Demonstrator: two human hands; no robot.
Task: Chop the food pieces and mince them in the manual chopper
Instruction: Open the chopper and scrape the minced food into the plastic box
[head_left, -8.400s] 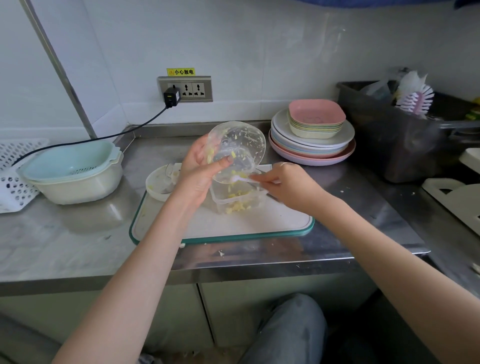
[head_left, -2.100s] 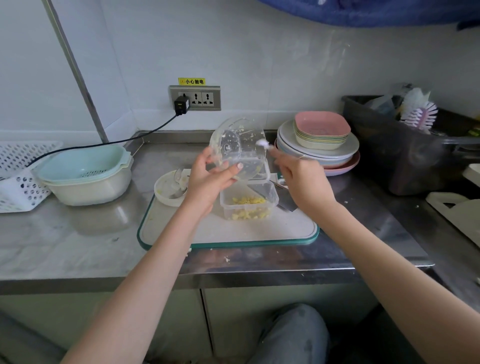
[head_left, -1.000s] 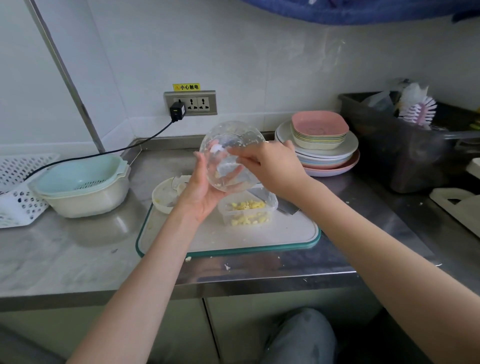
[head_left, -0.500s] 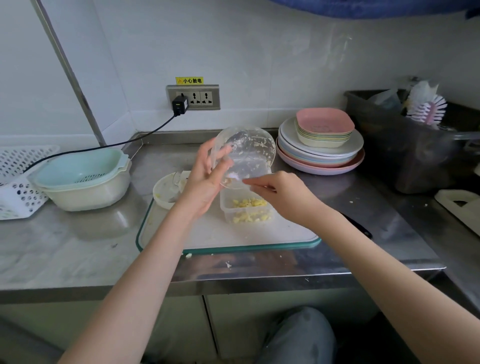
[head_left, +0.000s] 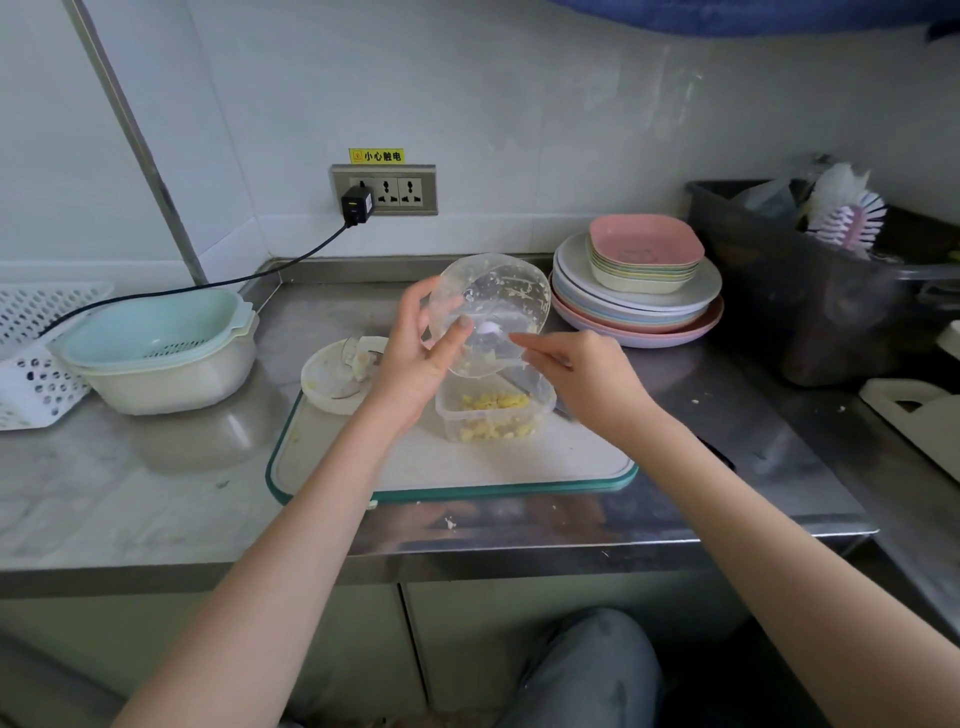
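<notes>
Here the left hand (head_left: 415, 358) grips the clear chopper bowl (head_left: 493, 312), tilted mouth-down directly above the small plastic container (head_left: 493, 413) of minced food on the cutting board (head_left: 452, 462). The right hand (head_left: 582, 379), nearer the bowl's lower rim, pinches a small scraping tool, hard to identify.

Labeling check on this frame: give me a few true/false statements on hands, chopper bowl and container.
1. The left hand holds the clear chopper bowl tilted above the container. True.
2. The container is empty. False: yellow minced food lies in it.
3. The container stands on the cutting board. True.
4. The right hand rests on the plate stack. False: it is at the bowl's lower rim, apart from the plates.
</notes>
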